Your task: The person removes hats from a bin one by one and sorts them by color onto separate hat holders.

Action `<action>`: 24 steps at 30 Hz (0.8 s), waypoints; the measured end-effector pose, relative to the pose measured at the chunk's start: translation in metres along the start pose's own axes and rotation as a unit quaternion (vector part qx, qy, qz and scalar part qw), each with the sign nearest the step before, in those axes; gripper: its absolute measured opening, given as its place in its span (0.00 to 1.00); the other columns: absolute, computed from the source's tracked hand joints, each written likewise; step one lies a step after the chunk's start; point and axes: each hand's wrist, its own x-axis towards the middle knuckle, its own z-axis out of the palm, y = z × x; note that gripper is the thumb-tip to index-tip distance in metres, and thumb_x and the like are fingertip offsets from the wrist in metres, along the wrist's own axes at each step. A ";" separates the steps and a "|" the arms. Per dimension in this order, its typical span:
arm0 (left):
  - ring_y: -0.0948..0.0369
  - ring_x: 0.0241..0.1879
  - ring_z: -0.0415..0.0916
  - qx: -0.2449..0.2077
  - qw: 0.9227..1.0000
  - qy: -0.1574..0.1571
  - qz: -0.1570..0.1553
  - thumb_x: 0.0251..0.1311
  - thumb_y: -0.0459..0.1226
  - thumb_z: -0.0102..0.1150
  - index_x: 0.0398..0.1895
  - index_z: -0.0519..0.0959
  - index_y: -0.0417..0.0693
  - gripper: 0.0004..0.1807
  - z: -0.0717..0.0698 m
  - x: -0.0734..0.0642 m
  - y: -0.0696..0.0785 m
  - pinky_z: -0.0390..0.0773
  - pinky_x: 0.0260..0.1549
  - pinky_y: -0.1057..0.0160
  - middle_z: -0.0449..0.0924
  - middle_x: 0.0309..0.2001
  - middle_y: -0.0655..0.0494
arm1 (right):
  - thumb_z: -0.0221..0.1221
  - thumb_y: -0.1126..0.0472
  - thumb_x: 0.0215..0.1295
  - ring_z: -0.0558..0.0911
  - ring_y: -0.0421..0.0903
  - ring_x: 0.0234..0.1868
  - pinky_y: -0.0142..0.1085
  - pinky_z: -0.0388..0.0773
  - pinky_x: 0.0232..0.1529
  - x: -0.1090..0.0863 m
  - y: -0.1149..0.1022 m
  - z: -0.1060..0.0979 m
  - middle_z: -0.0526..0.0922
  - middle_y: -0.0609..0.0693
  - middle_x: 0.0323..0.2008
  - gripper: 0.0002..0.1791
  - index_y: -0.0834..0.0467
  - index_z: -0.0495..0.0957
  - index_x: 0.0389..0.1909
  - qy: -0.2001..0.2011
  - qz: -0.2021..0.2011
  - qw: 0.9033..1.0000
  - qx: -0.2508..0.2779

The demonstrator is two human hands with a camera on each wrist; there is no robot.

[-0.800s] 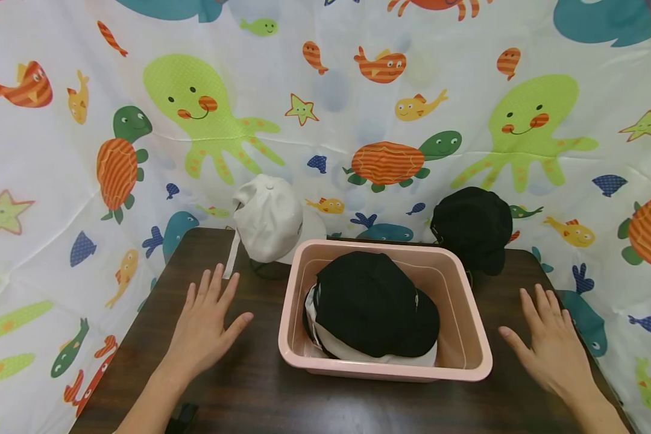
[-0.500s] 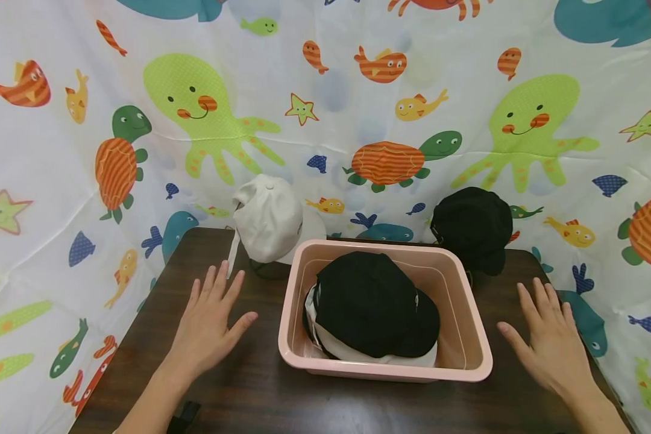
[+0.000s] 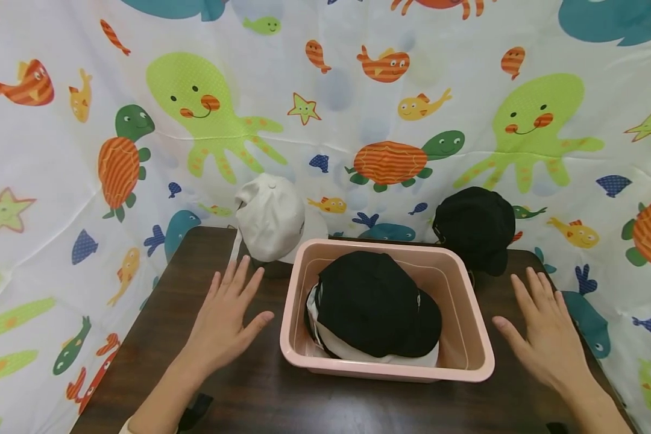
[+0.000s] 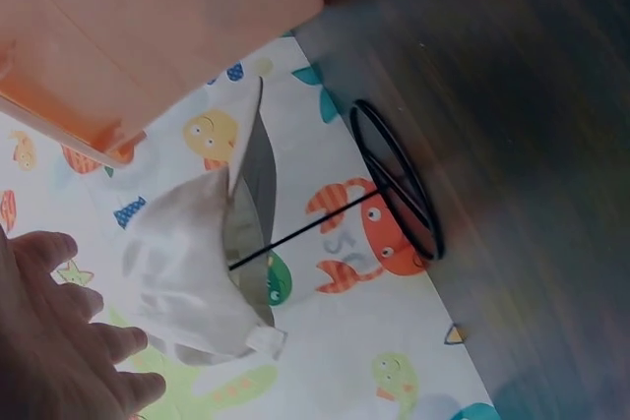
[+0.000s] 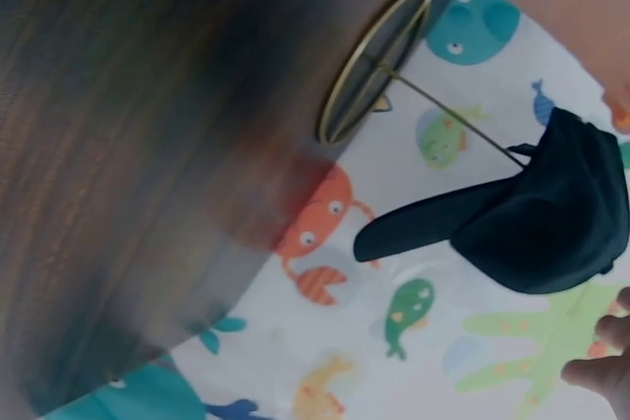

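Note:
A pink plastic tub (image 3: 389, 369) stands mid-table with a black cap (image 3: 371, 304) on top of a whitish one (image 3: 407, 360). To its left, my left hand (image 3: 225, 325) hovers palm down with fingers spread, holding nothing. Mirroring it on the right is my right hand (image 3: 545, 331), also spread. Behind the left hand, a white cap (image 4: 187, 272) hangs on a black wire stand (image 4: 305, 228) with a round base. A second black cap (image 5: 551, 213) sits on a brass-coloured stand (image 5: 458, 120) beyond the right hand.
The dark wooden table (image 3: 358, 407) ends at a white curtain (image 3: 347, 108) printed with sea animals, which wraps the back and both sides. Both capped stands are close to the back edge, partly behind the tub's rear corners.
My left hand has slid forward and right, towards the tub and the white cap. My right hand has moved slightly forward. Caps and tub stay where they were.

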 end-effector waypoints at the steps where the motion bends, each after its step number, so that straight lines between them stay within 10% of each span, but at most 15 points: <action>1: 0.39 0.82 0.44 -0.002 1.000 0.002 0.004 0.75 0.64 0.47 0.82 0.61 0.44 0.44 0.000 0.001 0.001 0.39 0.79 0.40 0.48 0.83 0.39 | 0.55 0.41 0.77 0.42 0.63 0.84 0.59 0.30 0.80 0.001 -0.001 -0.001 0.48 0.69 0.82 0.44 0.62 0.54 0.83 0.003 -0.004 1.000 0.002; 24: 0.37 0.78 0.55 -0.074 0.991 0.044 0.104 0.80 0.62 0.36 0.79 0.66 0.45 0.40 0.003 0.017 0.022 0.48 0.77 0.38 0.55 0.82 0.42 | 0.53 0.36 0.76 0.45 0.56 0.84 0.50 0.35 0.82 0.023 -0.030 -0.003 0.52 0.63 0.82 0.45 0.65 0.60 0.79 0.025 -0.081 0.996 0.021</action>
